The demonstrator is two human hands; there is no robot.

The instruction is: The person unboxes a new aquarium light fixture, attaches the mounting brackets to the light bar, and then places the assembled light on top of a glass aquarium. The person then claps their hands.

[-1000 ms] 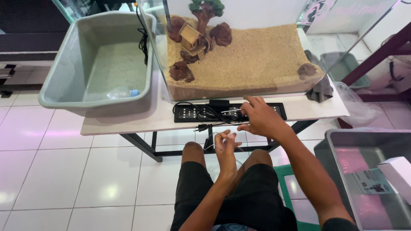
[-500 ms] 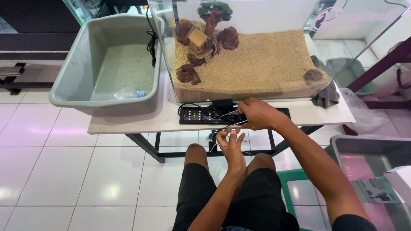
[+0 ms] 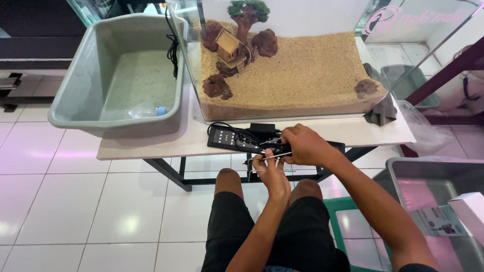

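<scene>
A flat black lamp panel [image 3: 227,137] with a coiled black cable [image 3: 247,135] lies at the front edge of the white table [image 3: 151,146]. My right hand [image 3: 302,146] rests on the panel's right end and grips a thin bent metal wire bracket [image 3: 275,156] there. Just below the table edge, my left hand [image 3: 272,176] pinches the lower end of the same bracket. Both hands are close together, above my knees.
A glass tank [image 3: 302,108] with sand, a small tree, a wooden hut and dark rocks stands behind the panel. A grey-green tub [image 3: 65,100] holding a plastic bottle sits at the left. A dark cloth [image 3: 380,111] hangs at the right, and a grey bin [image 3: 438,171] stands on the floor.
The view has shifted slightly. Both hands stay on the wire bracket at the panel's right end, with only small finger movements.
</scene>
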